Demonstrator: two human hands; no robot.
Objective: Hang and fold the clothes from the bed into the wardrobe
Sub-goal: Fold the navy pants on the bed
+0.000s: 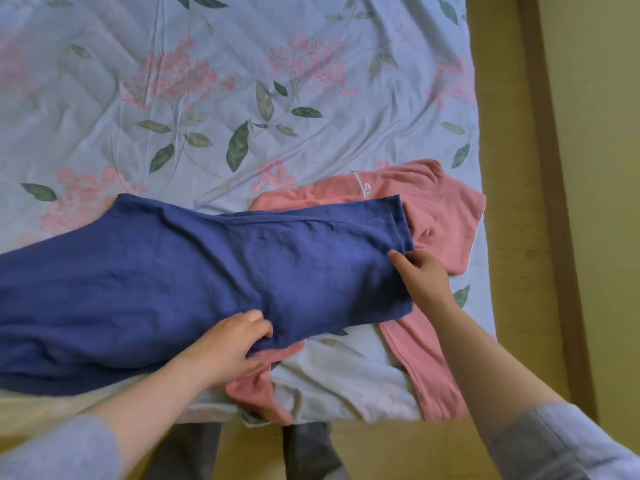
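One wrinkled, limp blue garment (194, 271)

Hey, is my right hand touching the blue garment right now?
Touching. The head view shows the right hand pinching the blue garment at its end edge, a fingertip lying on top of the cloth, over the pink garment.
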